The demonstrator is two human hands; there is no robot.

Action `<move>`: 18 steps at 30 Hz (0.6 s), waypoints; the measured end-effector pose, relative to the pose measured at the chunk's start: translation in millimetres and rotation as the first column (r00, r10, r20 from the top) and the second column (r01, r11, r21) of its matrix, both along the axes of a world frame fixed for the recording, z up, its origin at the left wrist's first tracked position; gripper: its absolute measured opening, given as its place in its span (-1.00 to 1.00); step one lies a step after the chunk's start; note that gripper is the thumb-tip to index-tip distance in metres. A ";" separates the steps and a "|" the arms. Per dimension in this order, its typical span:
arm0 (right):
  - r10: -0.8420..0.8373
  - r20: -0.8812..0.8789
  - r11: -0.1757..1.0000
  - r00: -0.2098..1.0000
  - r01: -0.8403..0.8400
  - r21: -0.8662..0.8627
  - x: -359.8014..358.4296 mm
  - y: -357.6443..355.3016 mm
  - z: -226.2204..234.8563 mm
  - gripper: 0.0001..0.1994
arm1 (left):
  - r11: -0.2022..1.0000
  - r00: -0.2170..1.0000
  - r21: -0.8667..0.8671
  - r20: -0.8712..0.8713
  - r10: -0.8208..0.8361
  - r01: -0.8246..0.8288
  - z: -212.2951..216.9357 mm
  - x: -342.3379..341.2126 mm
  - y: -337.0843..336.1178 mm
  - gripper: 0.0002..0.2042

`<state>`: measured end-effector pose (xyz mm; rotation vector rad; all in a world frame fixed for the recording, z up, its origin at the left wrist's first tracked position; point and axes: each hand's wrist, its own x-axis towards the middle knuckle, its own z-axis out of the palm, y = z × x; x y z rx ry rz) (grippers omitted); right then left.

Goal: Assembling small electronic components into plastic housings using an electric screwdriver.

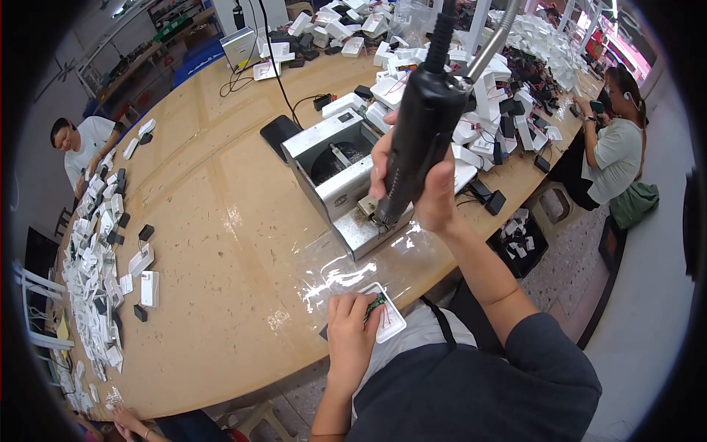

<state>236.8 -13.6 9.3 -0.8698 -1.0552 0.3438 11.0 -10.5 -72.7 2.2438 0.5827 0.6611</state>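
My right hand (436,193) is wrapped round a black electric screwdriver (421,129), held nearly upright with its cable running up out of view. The screwdriver's lower end is at the front of a metal screw feeder (337,200); whether its tip touches cannot be made out. Near the table's front edge, my left hand (347,331) grips a white plastic casing (395,325). Inside the casing show a green circuit board (375,303) and thin red wires, with my fingers partly over the board.
A black phone (280,138) lies beside the feeder. White casings and black blocks are heaped at the back right (508,110) and along the left edge (96,258). A dark bin (519,243) stands below the table at right. Other people sit at left and right.
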 end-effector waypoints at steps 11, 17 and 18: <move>-0.355 0.127 0.935 0.926 0.354 0.027 -21.4 7.5 -21.0 -0.20 | 0.998 0.999 -0.054 0.008 0.033 -0.033 -4.4 -1.1 -1.2 -0.77; -0.286 0.110 0.956 0.952 0.291 -0.037 -25.7 4.4 -12.5 -0.08 | 0.995 0.998 -0.087 0.027 0.052 -0.050 -3.7 -1.2 -2.0 -0.79; -0.237 0.127 0.966 0.963 0.248 -0.074 -24.3 4.7 -9.6 -0.06 | 0.993 0.999 -0.114 0.027 0.044 -0.041 -4.5 -1.9 -1.2 -0.81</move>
